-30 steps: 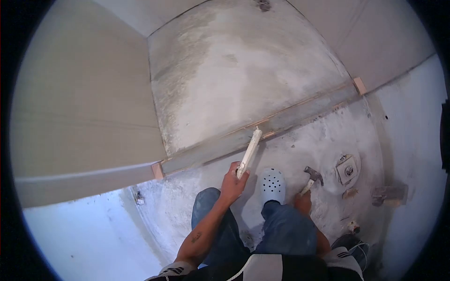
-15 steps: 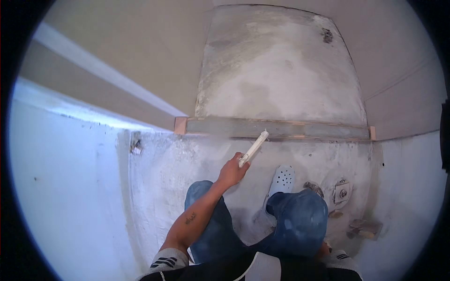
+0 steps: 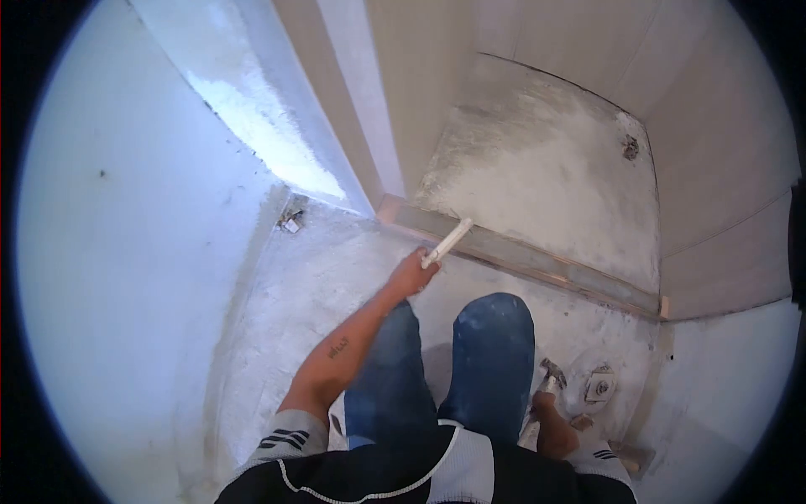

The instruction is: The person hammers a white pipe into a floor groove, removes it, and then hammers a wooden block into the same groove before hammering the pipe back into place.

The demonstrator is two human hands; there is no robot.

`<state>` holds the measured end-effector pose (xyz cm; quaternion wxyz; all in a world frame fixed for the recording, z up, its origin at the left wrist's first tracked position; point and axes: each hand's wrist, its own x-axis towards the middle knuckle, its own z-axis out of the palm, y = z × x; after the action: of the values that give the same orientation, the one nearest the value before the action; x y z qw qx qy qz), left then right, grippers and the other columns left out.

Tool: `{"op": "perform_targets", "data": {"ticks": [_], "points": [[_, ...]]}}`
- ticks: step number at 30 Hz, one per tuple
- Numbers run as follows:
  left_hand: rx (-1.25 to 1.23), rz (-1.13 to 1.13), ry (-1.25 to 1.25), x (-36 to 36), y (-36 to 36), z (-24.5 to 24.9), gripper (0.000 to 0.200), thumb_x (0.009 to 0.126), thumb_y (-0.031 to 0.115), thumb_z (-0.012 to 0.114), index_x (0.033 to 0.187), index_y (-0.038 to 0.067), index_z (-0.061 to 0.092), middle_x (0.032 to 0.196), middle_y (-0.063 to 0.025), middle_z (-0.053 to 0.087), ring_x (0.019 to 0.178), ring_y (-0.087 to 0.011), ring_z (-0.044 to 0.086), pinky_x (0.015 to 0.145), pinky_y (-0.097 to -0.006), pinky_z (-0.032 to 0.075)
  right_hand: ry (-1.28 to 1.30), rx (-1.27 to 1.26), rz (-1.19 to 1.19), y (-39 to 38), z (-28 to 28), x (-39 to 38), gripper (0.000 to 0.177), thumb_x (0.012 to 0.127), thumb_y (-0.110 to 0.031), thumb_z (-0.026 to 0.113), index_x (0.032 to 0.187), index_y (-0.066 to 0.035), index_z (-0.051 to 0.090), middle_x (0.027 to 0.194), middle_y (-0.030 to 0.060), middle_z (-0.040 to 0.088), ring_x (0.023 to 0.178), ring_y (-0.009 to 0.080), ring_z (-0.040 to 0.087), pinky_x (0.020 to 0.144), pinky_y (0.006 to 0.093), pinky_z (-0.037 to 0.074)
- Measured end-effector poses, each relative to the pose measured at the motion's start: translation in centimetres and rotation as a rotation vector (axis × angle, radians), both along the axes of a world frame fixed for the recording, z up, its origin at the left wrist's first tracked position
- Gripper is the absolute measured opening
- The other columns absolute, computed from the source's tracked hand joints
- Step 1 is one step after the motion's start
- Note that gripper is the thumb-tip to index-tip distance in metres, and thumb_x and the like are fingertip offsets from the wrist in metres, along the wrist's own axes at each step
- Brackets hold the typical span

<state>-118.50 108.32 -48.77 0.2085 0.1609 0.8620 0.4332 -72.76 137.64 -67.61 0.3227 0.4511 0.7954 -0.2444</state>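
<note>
My left hand (image 3: 413,274) is closed round the lower end of a short off-white stick (image 3: 449,240); its exact kind I cannot make out. The stick points up and away, its far end over the low curb (image 3: 537,264) that crosses the floor. Low on the right, beside my knee, my right hand (image 3: 550,422) is closed round the pale handle of a hammer (image 3: 552,373). The hammer's dark head shows above the hand; part of the fingers is hidden by the angle.
A square floor drain (image 3: 599,386) sits right of the hammer, with rubble pieces (image 3: 581,422) below it. Beyond the curb lies a rough plastered floor (image 3: 546,168) between board walls. More debris (image 3: 291,220) lies in the left corner. A partition (image 3: 395,101) ends at the curb.
My view has turned left. My right hand has come into view and grips the hammer, which lay on the floor before. My left hand keeps the stick. My knees have drawn together.
</note>
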Motion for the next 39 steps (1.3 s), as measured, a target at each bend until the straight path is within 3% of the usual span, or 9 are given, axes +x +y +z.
{"op": "perform_targets", "data": {"ticks": [1, 5, 7, 14, 16, 22, 27, 29, 39], "points": [[0.021, -0.028, 0.013, -0.9, -1.2, 0.8, 0.034, 0.086, 0.030, 0.063, 0.101, 0.001, 0.056, 0.068, -0.0137, 0.058, 0.060, -0.0234, 0.058, 0.057, -0.0377, 0.045, -0.155, 0.078, 0.970, 0.2, 1.4, -0.1, 0.014, 0.077, -0.021, 0.062, 0.082, -0.009, 0.068, 0.076, 0.0121, 0.068, 0.069, 0.0257, 0.068, 0.059, 0.0404, 0.052], [-0.044, -0.012, -0.067, -2.7, -5.9, 3.1, 0.034, 0.085, 0.029, 0.064, 0.098, -0.001, 0.056, 0.065, -0.0114, 0.056, 0.056, -0.0191, 0.054, 0.054, -0.0354, 0.043, -0.075, 0.105, 0.925, 1.3, -0.9, 0.3, 0.012, 0.078, -0.018, 0.062, 0.071, -0.010, 0.069, 0.070, 0.0072, 0.068, 0.063, 0.0229, 0.068, 0.054, 0.0364, 0.051], [-0.045, -0.017, 0.010, -2.6, -8.6, 1.9, 0.034, 0.085, 0.029, 0.064, 0.098, -0.001, 0.056, 0.064, -0.0098, 0.055, 0.056, -0.0178, 0.053, 0.053, -0.0345, 0.042, -0.016, -0.224, -0.533, 1.1, -0.9, -0.3, 0.016, 0.080, -0.014, 0.060, 0.069, -0.007, 0.068, 0.068, 0.0081, 0.068, 0.062, 0.0230, 0.068, 0.050, 0.0364, 0.050], [-0.024, 0.092, -0.278, -1.9, -14.2, 1.7, 0.038, 0.084, 0.031, 0.066, 0.106, 0.001, 0.058, 0.061, -0.0022, 0.051, 0.051, -0.0121, 0.046, 0.048, -0.0284, 0.037, -0.182, -0.065, -0.497, 2.6, -0.6, -0.9, 0.018, 0.081, -0.016, 0.057, 0.076, 0.000, 0.062, 0.065, 0.0132, 0.065, 0.062, 0.0242, 0.067, 0.053, 0.0398, 0.052], [-0.007, 0.117, -0.291, -2.0, -14.5, 2.0, 0.038, 0.084, 0.031, 0.067, 0.106, 0.002, 0.059, 0.060, -0.0022, 0.051, 0.050, -0.0121, 0.046, 0.047, -0.0280, 0.037, -0.008, -0.256, -0.644, 3.7, -2.2, 0.3, 0.018, 0.077, -0.019, 0.062, 0.076, -0.001, 0.064, 0.068, 0.0109, 0.066, 0.064, 0.0238, 0.067, 0.054, 0.0375, 0.052], [-0.021, -0.036, -0.250, -4.3, -11.4, -0.8, 0.035, 0.082, 0.030, 0.065, 0.100, 0.001, 0.058, 0.068, -0.0095, 0.058, 0.056, -0.0190, 0.054, 0.051, -0.0344, 0.043, -0.059, -0.082, 0.120, 3.0, -4.5, 2.6, 0.020, 0.079, -0.019, 0.059, 0.071, -0.001, 0.060, 0.063, 0.0133, 0.061, 0.061, 0.0266, 0.066, 0.052, 0.0415, 0.049], [0.058, 0.029, -0.253, -5.8, -7.1, -4.1, 0.031, 0.086, 0.031, 0.063, 0.098, 0.003, 0.056, 0.057, -0.0013, 0.047, 0.046, -0.0119, 0.045, 0.040, -0.0296, 0.035, 0.004, 0.056, 0.752, 3.3, -10.4, 6.1, 0.023, 0.080, -0.019, 0.058, 0.067, 0.000, 0.057, 0.060, 0.0149, 0.058, 0.059, 0.0285, 0.065, 0.050, 0.0441, 0.048], [0.075, 0.044, -0.321, -6.1, -5.1, -3.9, 0.030, 0.087, 0.031, 0.062, 0.096, 0.004, 0.055, 0.057, -0.0011, 0.046, 0.046, -0.0118, 0.045, 0.040, -0.0294, 0.035, 0.197, -0.169, -0.900, 2.4, -11.8, 6.4, 0.023, 0.080, -0.018, 0.057, 0.066, 0.000, 0.055, 0.061, 0.0147, 0.058, 0.056, 0.0270, 0.062, 0.047, 0.0417, 0.045], [0.048, 0.096, -0.198, -7.7, -1.0, -10.3, 0.030, 0.090, 0.031, 0.058, 0.098, 0.002, 0.056, 0.062, -0.0026, 0.050, 0.052, -0.0147, 0.048, 0.048, -0.0319, 0.040, 0.435, 0.060, -1.010, -7.0, 6.0, -7.6, 0.024, 0.084, -0.016, 0.054, 0.101, 0.002, 0.052, 0.070, 0.0083, 0.053, 0.048, 0.0179, 0.049, 0.042, 0.0361, 0.040]]}}
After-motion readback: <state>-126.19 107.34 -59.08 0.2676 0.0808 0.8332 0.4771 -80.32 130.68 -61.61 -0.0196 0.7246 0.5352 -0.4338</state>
